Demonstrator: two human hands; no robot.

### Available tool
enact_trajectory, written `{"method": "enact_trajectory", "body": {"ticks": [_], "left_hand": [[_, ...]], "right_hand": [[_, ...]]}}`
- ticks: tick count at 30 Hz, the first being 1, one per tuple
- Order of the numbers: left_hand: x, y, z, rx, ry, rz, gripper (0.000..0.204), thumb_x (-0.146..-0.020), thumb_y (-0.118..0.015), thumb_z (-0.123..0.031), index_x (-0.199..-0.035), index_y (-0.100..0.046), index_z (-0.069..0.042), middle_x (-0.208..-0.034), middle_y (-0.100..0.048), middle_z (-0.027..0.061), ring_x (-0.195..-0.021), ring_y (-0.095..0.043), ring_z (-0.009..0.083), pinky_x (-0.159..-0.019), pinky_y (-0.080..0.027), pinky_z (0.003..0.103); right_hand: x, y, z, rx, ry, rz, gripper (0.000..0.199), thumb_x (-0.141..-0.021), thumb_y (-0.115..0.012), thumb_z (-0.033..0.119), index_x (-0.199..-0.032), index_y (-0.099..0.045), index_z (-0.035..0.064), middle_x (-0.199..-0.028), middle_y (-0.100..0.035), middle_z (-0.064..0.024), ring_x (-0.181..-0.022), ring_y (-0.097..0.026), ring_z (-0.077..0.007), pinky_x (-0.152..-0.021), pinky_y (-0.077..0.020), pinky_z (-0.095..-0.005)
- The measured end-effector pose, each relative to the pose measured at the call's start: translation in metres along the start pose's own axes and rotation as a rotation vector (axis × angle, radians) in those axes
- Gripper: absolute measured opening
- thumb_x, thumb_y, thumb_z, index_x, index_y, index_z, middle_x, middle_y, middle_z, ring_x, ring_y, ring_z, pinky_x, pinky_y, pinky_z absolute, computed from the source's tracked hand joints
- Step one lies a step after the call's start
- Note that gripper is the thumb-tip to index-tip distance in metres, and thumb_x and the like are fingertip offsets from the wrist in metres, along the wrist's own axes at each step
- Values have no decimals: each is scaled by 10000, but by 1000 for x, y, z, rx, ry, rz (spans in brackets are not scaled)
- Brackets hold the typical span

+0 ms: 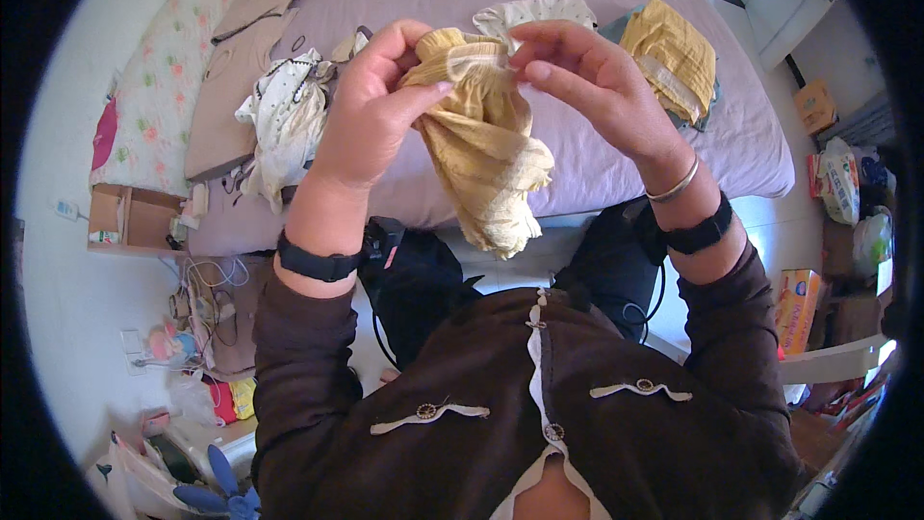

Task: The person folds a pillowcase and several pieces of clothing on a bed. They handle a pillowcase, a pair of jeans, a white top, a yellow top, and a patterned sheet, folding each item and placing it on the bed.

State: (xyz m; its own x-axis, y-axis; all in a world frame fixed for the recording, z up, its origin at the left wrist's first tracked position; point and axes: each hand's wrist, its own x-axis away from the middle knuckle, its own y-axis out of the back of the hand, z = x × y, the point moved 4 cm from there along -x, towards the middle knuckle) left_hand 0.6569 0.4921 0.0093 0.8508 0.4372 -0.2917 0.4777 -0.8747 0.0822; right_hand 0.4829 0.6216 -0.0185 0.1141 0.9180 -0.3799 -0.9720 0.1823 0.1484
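Note:
My left hand [371,101] is closed around the gathered waistband of a yellow crinkled garment [486,154], its thumb lying across the fabric. The garment hangs bunched between my hands, above the floor by the bed's near edge. Beside the waistband's right end is my right hand [597,87], its thumb and fingers curved and apart. Its fingertips are at the fabric's edge; whether they touch it is hard to make out. Behind my right hand, on the bed, lie a folded yellow garment [669,53] and a white dotted cloth [534,14].
The bed [577,159] with its mauve sheet stretches ahead of me. A heap of white patterned clothes [289,111] lies on its left part. A small wooden shelf [135,217] and cables are at the left, and a blue fan [221,477] at lower left. A white chair [837,361] stands right.

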Motion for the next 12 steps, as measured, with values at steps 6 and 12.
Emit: {"method": "enact_trajectory", "body": {"ticks": [6, 12], "left_hand": [[3, 8, -13, 127, -96, 81, 371, -849, -559, 79, -1207, -531, -17, -1101, -601, 37, -1031, -580, 118, -938, -454, 266], [-1, 28, -9, -13, -10, 84, 555, -847, -601, 52, -1380, -472, -34, -1234, -597, 70, -1150, -572, 151, -1021, -446, 302]], "right_hand": [[4, 1, -33, -42, -80, 117, 714, -857, -788, 260, -1466, -464, 73, -1357, -584, -86, -1207, -548, -164, -1060, -413, -349], [4, 1, -28, -207, -334, 197, 633, -914, -738, 260, -1456, -479, 60, -1298, -632, -39, -1200, -558, -124, -1081, -403, -282]]}}
